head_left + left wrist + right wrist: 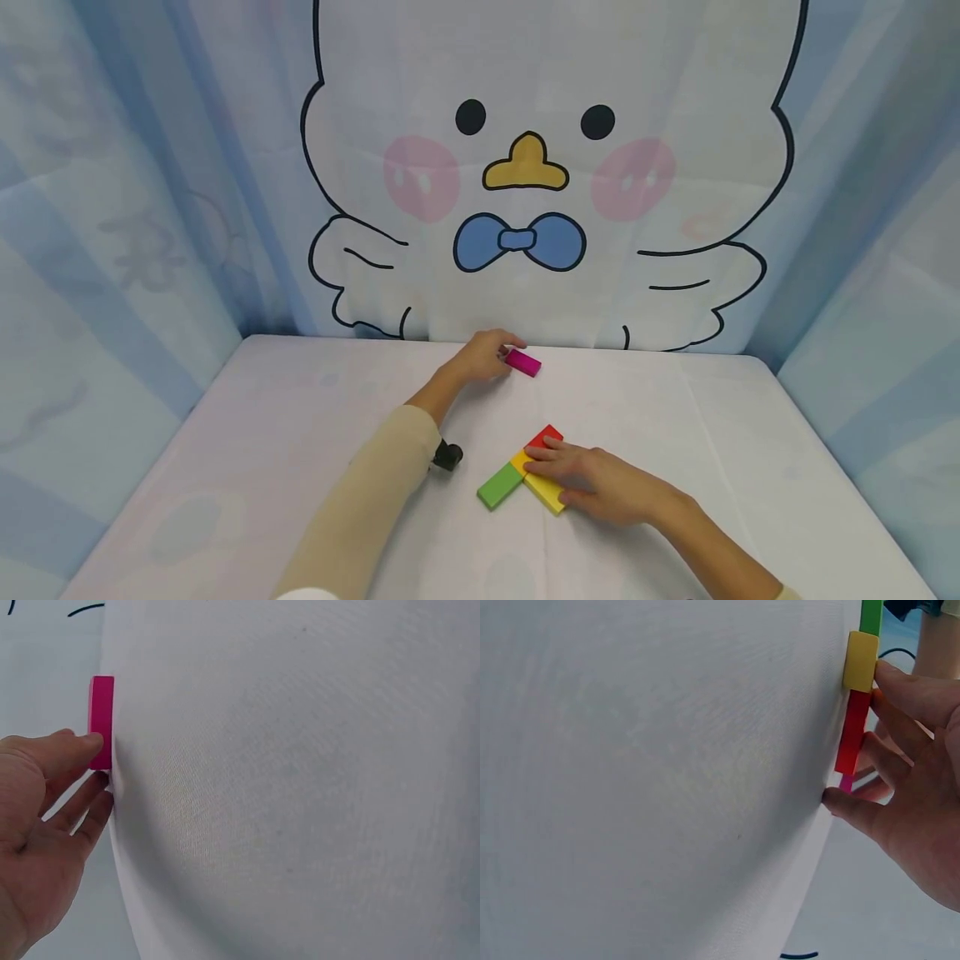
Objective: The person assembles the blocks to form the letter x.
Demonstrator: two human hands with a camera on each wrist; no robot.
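At the far edge of the white table, my left hand [486,355] holds a magenta block [524,362] by one end. The left wrist view shows the thumb against the block [102,724], other fingers behind and below it. Nearer the middle, a red block [537,439], a yellow block [545,493] and a green block [498,487] lie together, the yellow one jutting out between the other two. My right hand [600,483] rests over the red and yellow blocks with fingers spread. Its thumb is at the yellow block [861,661] in the right wrist view.
A small black device [447,456] shows at my left sleeve [360,508]. Behind the table's far edge hangs a curtain [525,300] printed with a cartoon bird, and pale blue curtains [112,250] flank both sides.
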